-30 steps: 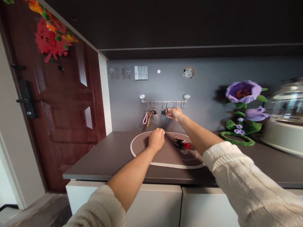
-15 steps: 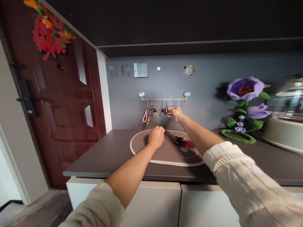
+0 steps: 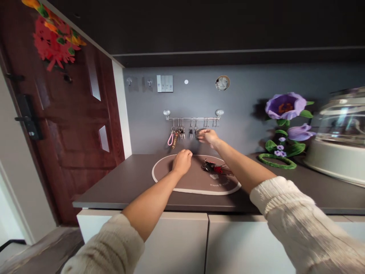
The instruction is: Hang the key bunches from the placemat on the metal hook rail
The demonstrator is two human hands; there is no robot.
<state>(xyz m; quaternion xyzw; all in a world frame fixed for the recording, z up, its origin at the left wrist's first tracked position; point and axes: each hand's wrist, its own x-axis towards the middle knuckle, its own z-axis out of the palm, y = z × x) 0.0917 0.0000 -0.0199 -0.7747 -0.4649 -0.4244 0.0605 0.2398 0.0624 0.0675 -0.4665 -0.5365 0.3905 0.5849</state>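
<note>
My right hand (image 3: 208, 137) is in front of the grey wall, just right of a small bunch of keys (image 3: 196, 131) on a hook. Its fingers are loosely bent and slightly apart, with nothing visible in them. Low over the brown mat (image 3: 164, 173), my left hand (image 3: 182, 160) has its fingers curled in; whatever they may hold is hidden. More keys (image 3: 181, 132) hang from the hook rail (image 3: 194, 118), along with a pink loop strap (image 3: 170, 139) and a brown key fob (image 3: 175, 140). On the mat lies a dark and red bunch of key things (image 3: 212, 167).
A purple fabric flower (image 3: 286, 106) and a clear-domed white appliance (image 3: 327, 161) stand on the counter at right. Overhead runs a dark cabinet underside (image 3: 199, 30). A red-brown door (image 3: 76, 152) is at left.
My right hand has drawn off the keys on the hook, leaving a small gap to its left. My left hand stays curled over the mat. The view has shifted slightly right.
</note>
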